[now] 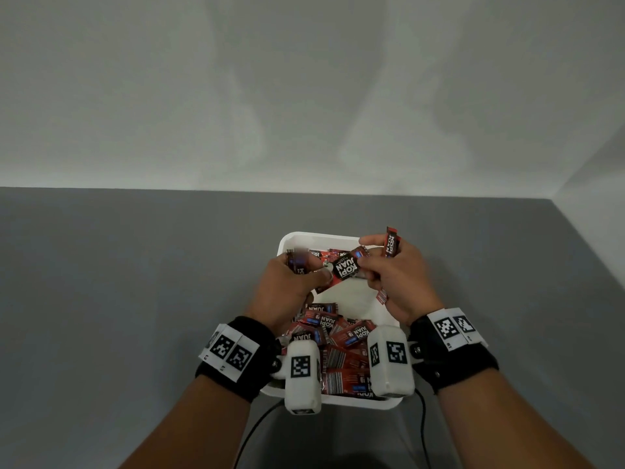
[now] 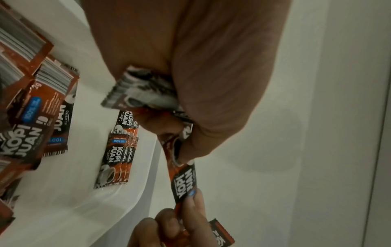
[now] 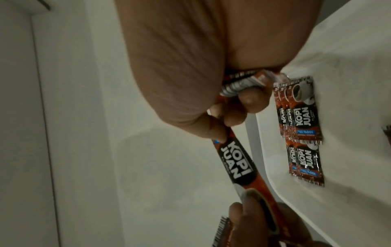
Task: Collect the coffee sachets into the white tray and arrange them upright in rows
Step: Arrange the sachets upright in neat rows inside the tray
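Note:
A white tray [image 1: 287, 239] sits on the grey table, under both hands. One red-and-black "KOPI JUAN" coffee sachet [image 1: 345, 267] [image 2: 184, 182] [image 3: 300, 164] spans the gap between the hands. My left hand [image 1: 316, 269] pinches its cup end and my right hand [image 1: 363, 259] pinches the other. The left palm also grips a small bundle of sachets [image 2: 143, 90]. Other sachets are held in the right hand; one sticks up [image 1: 391, 243] and a bundle [image 3: 239, 85] lies in the palm. A few sachets [image 2: 115, 158] [image 3: 300, 113] stand in a row against the tray's far wall. A loose pile [image 1: 338, 336] fills the near end.
The grey table [image 1: 135, 282] runs out to the left and right of the tray and ends at a white wall behind. Two black cables [image 1: 257, 424] trail off the near edge below the wrist cameras. Bare tray floor [image 2: 84, 200] shows between the row and the pile.

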Tool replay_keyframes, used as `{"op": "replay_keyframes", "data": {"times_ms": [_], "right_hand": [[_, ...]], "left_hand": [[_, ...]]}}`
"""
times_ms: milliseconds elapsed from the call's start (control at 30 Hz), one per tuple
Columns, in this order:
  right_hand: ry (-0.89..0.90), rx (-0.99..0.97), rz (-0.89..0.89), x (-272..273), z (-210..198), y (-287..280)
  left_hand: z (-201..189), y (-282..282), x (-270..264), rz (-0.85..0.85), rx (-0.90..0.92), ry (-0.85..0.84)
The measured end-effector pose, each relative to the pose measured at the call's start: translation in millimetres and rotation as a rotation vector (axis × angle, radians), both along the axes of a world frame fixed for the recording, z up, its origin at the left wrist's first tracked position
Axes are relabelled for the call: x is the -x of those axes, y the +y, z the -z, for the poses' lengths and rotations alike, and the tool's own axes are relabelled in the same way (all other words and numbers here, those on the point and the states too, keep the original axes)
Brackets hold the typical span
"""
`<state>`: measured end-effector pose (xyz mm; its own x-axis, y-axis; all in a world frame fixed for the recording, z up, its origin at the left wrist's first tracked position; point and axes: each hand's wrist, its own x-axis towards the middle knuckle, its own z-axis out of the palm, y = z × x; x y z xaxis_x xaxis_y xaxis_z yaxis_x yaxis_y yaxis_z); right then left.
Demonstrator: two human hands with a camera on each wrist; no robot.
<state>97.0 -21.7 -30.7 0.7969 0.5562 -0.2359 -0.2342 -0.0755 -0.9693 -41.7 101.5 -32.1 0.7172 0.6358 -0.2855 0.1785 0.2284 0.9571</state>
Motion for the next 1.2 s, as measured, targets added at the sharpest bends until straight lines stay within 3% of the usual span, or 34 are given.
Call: {"op": "replay_keyframes", "data": {"times_ms": [133, 267, 400, 467, 600, 667, 767, 900, 1067, 1200], "right_hand": [[-0.130, 0.077, 0.080, 2.2, 4.0, 3.1], [-0.004, 0.034, 0.081, 12.3, 2.0, 9.5], [0.083, 0.007, -0.055, 22.0, -5.4, 20.9], [0.082, 0.016, -0.040, 22.9, -6.3, 26.1], [0.053, 0.098, -0.043, 18.9, -7.0, 21.0], [0.156, 0.025, -0.118, 21.1, -12.5, 15.5], [0.124, -0.008, -0.235, 25.0, -18.5, 9.5], [-0.023, 0.070, -0.297, 25.9, -18.9, 6.9], [0.008, 0.047, -0.090, 16.3, -17.1, 6.5], [0.029, 0.056, -0.037, 11.0, -15.4, 3.8]], "left_hand": [[0.7, -5.1, -1.2, -0.062, -0.079, -0.040], [1.3, -11.7, -6.7, -0.122, -0.212, -0.087], [4.3, -21.1, -11.1, 0.066, -0.316, -0.074], [3.9, -24.2, -11.7, 0.148, -0.233, -0.080], [1.1, -19.8, -5.9, 0.104, 0.327, -0.121], [1.7, -14.5, -2.1, 0.118, 0.483, -0.181], [-1.8, -13.5, 0.0, 0.178, 0.460, -0.204], [-5.8, -13.6, -1.4, 0.256, 0.233, -0.124], [-3.9, -13.1, 3.6, 0.219, 0.230, -0.060], [4.1, -13.0, 6.7, 0.138, 0.255, -0.052]]}}
